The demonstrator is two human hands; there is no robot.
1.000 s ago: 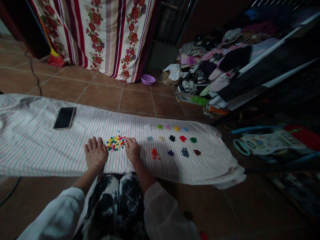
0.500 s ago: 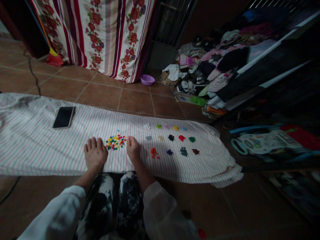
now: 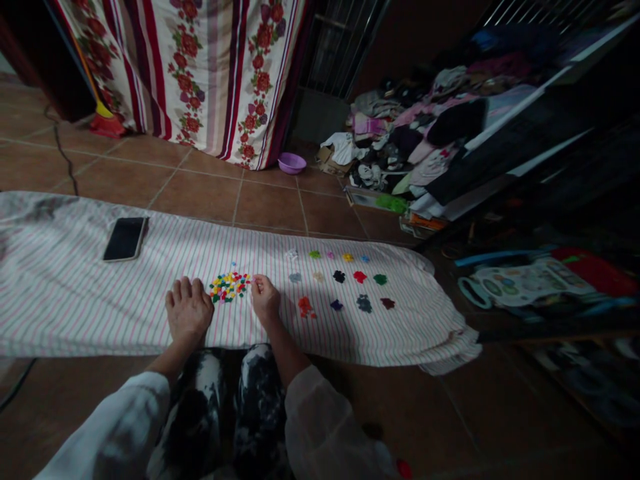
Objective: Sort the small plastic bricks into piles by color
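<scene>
Apparently steadying the striped white cloth (image 3: 120, 307), the left hand (image 3: 189, 309) lies flat, fingers slightly spread, beside a multicoloured pile of small pieces (image 3: 229, 287); the right hand (image 3: 266, 297) pinches narrowly opposite, its contents unclear, near spaced single-colour clusters (image 3: 339, 276), their gaps keeping shades distinct

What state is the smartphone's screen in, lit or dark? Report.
Dark: the smartphone lies face up on the striped cloth, showing plain black with no glow. Whether it is powered off or just asleep, I cannot tell.
</scene>
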